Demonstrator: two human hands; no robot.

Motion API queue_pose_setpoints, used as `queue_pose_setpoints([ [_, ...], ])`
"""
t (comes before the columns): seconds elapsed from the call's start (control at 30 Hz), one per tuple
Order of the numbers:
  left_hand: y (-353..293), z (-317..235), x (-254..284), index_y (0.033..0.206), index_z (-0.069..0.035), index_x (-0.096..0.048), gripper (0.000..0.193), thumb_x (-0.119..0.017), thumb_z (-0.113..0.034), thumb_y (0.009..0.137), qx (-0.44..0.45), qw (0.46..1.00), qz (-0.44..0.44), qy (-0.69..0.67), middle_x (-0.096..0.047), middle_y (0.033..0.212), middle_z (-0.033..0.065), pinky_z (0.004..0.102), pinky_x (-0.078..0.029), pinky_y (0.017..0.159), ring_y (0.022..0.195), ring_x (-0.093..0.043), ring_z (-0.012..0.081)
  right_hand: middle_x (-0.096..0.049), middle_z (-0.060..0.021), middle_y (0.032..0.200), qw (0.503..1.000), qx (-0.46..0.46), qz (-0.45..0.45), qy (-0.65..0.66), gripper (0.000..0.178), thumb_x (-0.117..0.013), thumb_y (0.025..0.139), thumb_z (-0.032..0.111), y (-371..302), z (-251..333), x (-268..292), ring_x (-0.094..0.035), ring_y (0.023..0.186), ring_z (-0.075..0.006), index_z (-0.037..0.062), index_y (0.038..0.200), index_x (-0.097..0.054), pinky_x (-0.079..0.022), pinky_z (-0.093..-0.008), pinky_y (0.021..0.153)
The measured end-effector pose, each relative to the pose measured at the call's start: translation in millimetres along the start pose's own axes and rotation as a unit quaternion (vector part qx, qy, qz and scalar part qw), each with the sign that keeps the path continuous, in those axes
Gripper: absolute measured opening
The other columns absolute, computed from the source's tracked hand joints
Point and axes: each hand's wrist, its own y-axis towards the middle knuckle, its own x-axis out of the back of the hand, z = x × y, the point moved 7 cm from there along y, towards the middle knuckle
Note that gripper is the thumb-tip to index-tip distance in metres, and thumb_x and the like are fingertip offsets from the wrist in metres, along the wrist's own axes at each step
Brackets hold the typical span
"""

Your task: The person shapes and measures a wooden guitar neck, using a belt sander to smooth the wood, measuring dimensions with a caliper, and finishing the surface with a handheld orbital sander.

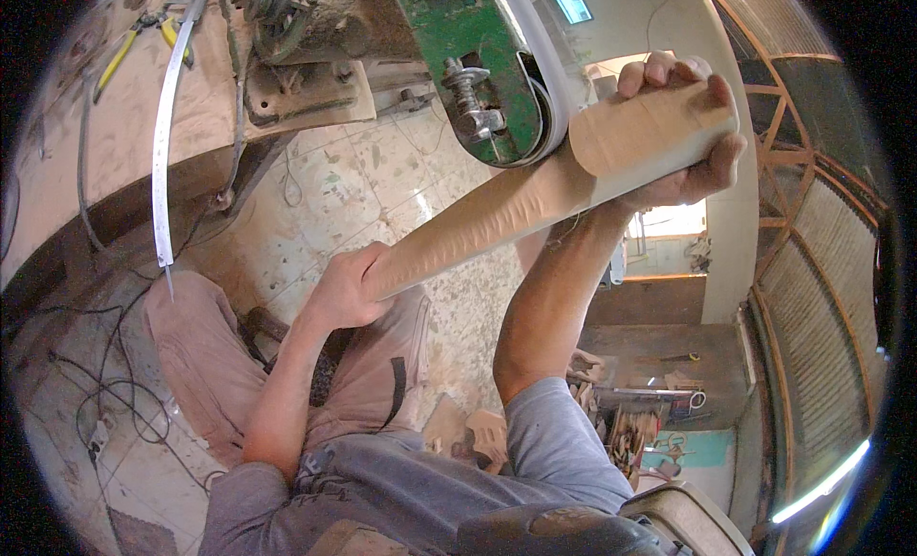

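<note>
A long, pale tan wooden piece [487,215] lies slantwise across the view, with a broad rounded block at its upper right end and ripple-like marks along its narrower shaft. My left hand [349,287] is closed around the narrow lower end. At the broad end, my right hand [690,169] cups the underside, its fingers curled over the far edge. Just beyond the piece stands a green belt sander [449,88], its pale belt [549,88] running round the rounded end. The wood's edge meets the belt in the picture; whether they touch, I cannot tell.
A workbench [124,164] at the left bears yellow-handled pliers [117,64] and a long white strip [165,155] overhanging its edge. Black cables [124,394] coil on the floor at lower left. Shelving with tools [669,403] stands at lower right.
</note>
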Motion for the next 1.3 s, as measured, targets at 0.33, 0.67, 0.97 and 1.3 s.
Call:
queue_pose_setpoints([
  [0.33, 11.7, 24.0, -5.7, 0.118, -0.003, -0.065, 0.045, -0.077, -0.008, 0.075, 0.042, 0.998, -0.027, -0.046, -0.073, 0.103, 0.0157, 0.0358, -0.055, 0.085, 0.095, -0.072, 0.0250, -0.062, -0.0163, 0.101, 0.888, 0.131, -0.111, -0.426, 0.039, -0.045, 0.099, 0.031, -8.5, 14.8, -16.6, -0.060, 0.084, -0.0188, 0.0009, 0.115, -0.064, -0.050, -0.0271, 0.056],
  [0.67, 44.2, 67.6, -39.6, 0.116, 0.002, -0.068, 0.042, -0.077, -0.012, 0.077, 0.215, 0.968, 0.120, -0.057, -0.075, 0.095, 0.0161, 0.0375, -0.054, 0.076, 0.080, -0.070, 0.0274, -0.067, -0.0125, 0.097, 0.629, 0.088, -0.157, -0.756, 0.031, -0.057, 0.097, 0.027, -6.6, 42.6, -5.8, -0.063, 0.093, -0.0208, 0.0016, 0.105, -0.073, -0.048, -0.0334, 0.089],
  [0.97, 20.3, -150.6, -33.9, 0.111, -0.004, -0.065, 0.039, -0.070, -0.010, 0.073, 0.001, 0.889, -0.193, 0.415, -0.067, 0.102, 0.0173, 0.0467, -0.047, 0.090, 0.101, -0.062, 0.0384, -0.067, -0.0215, 0.115, 0.917, 0.021, -0.345, -0.198, 0.052, -0.040, 0.097, 0.031, -90.7, 203.7, 167.4, -0.066, 0.105, -0.0329, -0.0079, 0.123, -0.062, -0.055, -0.0442, 0.092],
  [1.3, -49.3, -210.8, -38.8, 0.111, -0.008, -0.064, 0.054, -0.074, 0.004, 0.059, -0.056, 0.763, -0.269, 0.585, -0.060, 0.109, 0.0128, 0.0452, -0.042, 0.095, 0.109, -0.055, 0.0355, -0.071, -0.0120, 0.103, 0.920, -0.189, -0.333, -0.085, 0.066, -0.033, 0.107, 0.050, -234.5, 179.3, 174.9, -0.070, 0.099, -0.0208, -0.0022, 0.142, -0.052, -0.060, -0.0418, 0.084],
])
